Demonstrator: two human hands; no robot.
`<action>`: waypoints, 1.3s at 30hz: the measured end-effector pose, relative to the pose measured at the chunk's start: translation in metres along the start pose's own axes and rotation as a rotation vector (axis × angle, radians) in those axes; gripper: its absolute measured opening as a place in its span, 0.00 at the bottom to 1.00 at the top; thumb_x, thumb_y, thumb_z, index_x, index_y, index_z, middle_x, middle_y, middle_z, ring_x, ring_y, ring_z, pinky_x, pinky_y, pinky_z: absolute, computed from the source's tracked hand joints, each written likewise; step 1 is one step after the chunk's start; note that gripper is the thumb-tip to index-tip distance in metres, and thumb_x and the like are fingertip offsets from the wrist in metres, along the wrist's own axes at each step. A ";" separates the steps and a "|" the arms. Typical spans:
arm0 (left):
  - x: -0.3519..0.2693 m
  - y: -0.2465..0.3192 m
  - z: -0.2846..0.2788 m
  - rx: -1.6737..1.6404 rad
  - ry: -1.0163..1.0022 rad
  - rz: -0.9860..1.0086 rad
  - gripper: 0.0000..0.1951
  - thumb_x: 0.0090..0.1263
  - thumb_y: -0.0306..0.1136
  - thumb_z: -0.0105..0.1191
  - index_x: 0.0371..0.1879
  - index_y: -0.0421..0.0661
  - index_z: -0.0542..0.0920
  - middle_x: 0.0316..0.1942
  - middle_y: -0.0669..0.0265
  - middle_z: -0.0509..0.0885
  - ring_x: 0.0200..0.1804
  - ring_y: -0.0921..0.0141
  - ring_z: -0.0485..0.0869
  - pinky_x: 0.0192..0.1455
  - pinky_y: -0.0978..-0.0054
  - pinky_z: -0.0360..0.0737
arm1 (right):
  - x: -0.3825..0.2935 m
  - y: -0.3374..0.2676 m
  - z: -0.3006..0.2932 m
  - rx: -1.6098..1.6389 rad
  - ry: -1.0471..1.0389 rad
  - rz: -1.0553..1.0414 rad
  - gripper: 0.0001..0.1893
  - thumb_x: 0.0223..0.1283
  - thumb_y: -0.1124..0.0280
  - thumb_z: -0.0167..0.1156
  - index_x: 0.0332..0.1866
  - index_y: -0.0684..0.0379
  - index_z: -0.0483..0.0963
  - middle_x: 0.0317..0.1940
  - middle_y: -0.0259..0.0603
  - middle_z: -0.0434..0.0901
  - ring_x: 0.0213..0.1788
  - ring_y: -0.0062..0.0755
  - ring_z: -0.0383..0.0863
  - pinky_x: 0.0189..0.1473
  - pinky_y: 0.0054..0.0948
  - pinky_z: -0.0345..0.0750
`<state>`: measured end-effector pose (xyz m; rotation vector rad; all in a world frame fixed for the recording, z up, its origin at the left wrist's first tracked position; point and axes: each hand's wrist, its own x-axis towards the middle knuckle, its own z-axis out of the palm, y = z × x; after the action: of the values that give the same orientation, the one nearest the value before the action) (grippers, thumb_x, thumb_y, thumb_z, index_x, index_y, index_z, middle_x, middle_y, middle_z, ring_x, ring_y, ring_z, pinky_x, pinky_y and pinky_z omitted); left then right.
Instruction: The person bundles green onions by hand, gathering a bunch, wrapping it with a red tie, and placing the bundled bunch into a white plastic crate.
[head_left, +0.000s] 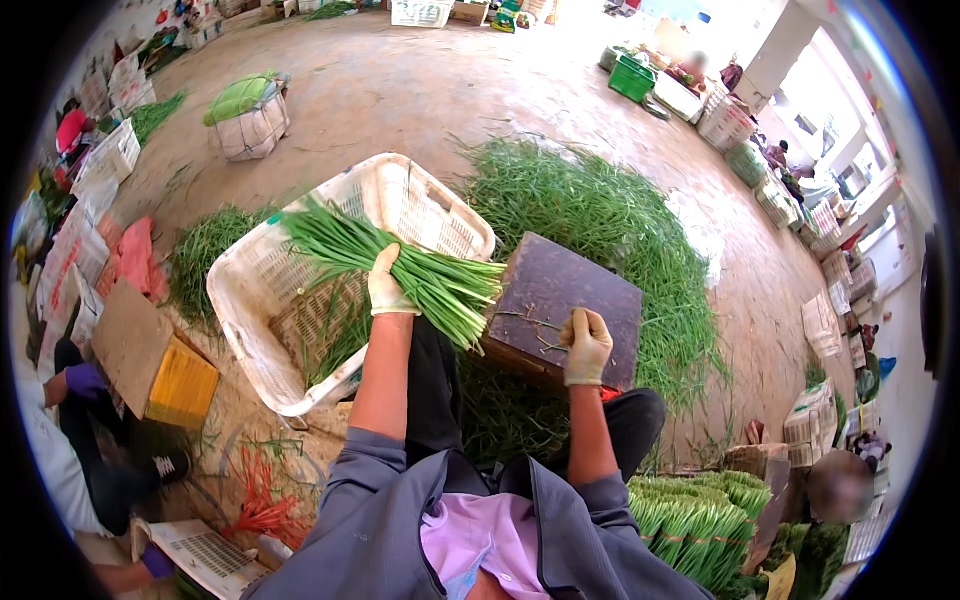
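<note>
My left hand (391, 281), in a pale glove, grips a thick bunch of green garlic chives (442, 289). The bunch lies aslant over the near rim of a white plastic crate (255, 375), its cut ends pointing right. Loose chives (341, 360) lie inside that crate. Also gloved, my right hand (587, 341) is over a dark wooden box (577, 277), its fingers pinched together. Thin, limp stalks (525, 319) run across the box top to these fingertips and appear pinched there; the fingers partly hide them.
A large heap of loose greens (570, 195) spreads behind the box. Tied bundles (697, 525) stand at lower right. Red ties (262, 495) lie on the floor at left, near a person with purple gloves (86, 381) and a yellow-sided box (180, 382). Crates (727, 124) line the right wall.
</note>
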<state>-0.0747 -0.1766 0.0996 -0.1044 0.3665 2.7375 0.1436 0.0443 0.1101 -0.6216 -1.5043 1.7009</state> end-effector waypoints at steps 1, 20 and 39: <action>0.003 0.003 -0.003 0.002 -0.003 0.012 0.09 0.67 0.31 0.54 0.40 0.40 0.79 0.33 0.57 0.84 0.33 0.60 0.84 0.40 0.61 0.84 | 0.004 0.000 -0.007 -0.069 -0.047 0.025 0.04 0.64 0.72 0.64 0.38 0.62 0.81 0.22 0.30 0.78 0.21 0.16 0.74 0.23 0.19 0.70; 0.006 -0.006 0.000 0.178 0.169 0.074 0.10 0.66 0.31 0.55 0.42 0.39 0.80 0.33 0.60 0.83 0.34 0.62 0.83 0.41 0.62 0.83 | -0.030 -0.061 0.054 -0.519 -1.141 -0.044 0.07 0.60 0.71 0.64 0.39 0.63 0.81 0.30 0.39 0.84 0.31 0.26 0.85 0.38 0.26 0.80; 0.013 -0.007 -0.007 0.240 0.250 0.268 0.11 0.66 0.28 0.56 0.45 0.38 0.80 0.38 0.57 0.84 0.37 0.60 0.84 0.43 0.63 0.85 | -0.042 -0.022 0.084 -0.477 -0.973 -0.154 0.08 0.58 0.71 0.63 0.41 0.61 0.81 0.40 0.44 0.84 0.42 0.43 0.84 0.48 0.34 0.79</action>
<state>-0.0840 -0.1670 0.0898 -0.3588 0.8296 2.9203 0.1074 -0.0395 0.1423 0.1729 -2.5932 1.5872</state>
